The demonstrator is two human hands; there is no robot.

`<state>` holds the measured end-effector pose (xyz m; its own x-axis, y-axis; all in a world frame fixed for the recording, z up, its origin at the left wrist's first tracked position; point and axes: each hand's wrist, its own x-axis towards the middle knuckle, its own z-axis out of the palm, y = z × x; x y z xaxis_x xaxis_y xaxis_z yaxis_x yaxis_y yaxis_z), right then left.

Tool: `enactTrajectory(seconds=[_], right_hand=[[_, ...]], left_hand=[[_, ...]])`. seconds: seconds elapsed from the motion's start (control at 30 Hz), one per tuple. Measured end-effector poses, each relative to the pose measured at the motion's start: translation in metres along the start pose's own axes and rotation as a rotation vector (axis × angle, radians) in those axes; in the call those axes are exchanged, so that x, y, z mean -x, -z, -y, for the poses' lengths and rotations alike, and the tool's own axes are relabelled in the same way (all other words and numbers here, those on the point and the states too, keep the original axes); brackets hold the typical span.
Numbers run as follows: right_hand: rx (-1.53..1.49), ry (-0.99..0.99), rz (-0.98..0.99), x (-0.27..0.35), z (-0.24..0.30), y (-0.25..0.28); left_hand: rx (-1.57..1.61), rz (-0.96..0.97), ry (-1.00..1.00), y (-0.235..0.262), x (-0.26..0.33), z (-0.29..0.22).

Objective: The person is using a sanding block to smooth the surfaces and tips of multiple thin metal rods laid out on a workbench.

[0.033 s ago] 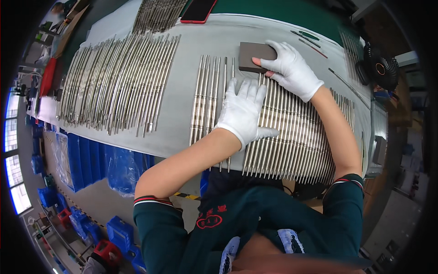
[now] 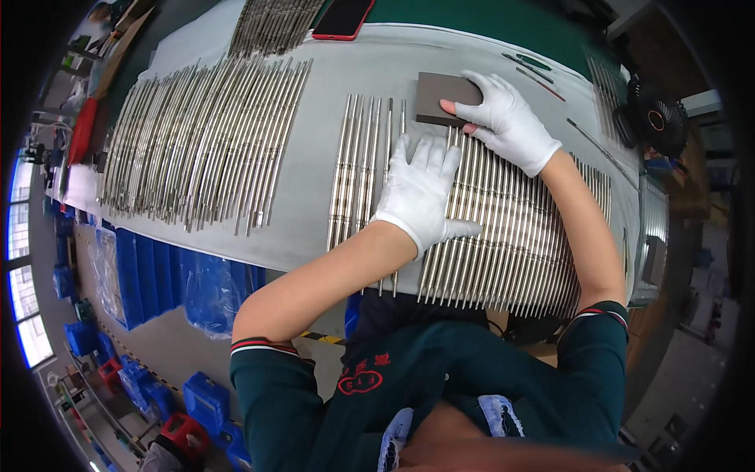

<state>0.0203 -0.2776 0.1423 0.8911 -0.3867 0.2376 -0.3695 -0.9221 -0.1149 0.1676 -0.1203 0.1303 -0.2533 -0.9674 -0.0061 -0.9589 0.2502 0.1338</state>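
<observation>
My right hand [image 2: 515, 126], in a white glove with bare thumb and fingertip showing, grips a grey-brown rectangular block [image 2: 439, 93]. The block lies at the far ends of a row of slim metal rods [image 2: 503, 232], set side by side and running away from me. My left hand [image 2: 419, 189], also gloved in white, rests flat across the rods with its fingers stretched out and its thumb pointing right. Left of that hand stands a looser group of similar rods [image 2: 350, 169], with gaps between them. Parts of the rods under both hands are hidden.
A large bunch of metal rods [image 2: 204, 141] covers the table's left side, with another bundle [image 2: 271, 27] behind it. A red-edged phone [image 2: 343, 20] lies at the back. Thin tools [image 2: 536, 79] and a single rod [image 2: 598, 145] lie right, near a black fan [image 2: 654, 118].
My right hand and the block have shifted slightly to the right. The left hand and the rods look unmoved.
</observation>
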Motion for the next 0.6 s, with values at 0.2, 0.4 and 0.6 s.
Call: enactTrajectory(seconds=[0.2,0.4,0.6], right_hand=[[0.026,-0.03,0.004,0.021,-0.02,0.009],[-0.06,-0.034,-0.003,0.009,-0.011,-0.001],[-0.055,-0.11,-0.069,0.04,-0.025,0.023]], left_hand=[[-0.005,0.004,0.002,-0.001,0.0,-0.002],[-0.022,0.054,0.027,0.004,-0.002,-0.005],[-0.034,0.062,0.026,0.006,-0.001,-0.006]])
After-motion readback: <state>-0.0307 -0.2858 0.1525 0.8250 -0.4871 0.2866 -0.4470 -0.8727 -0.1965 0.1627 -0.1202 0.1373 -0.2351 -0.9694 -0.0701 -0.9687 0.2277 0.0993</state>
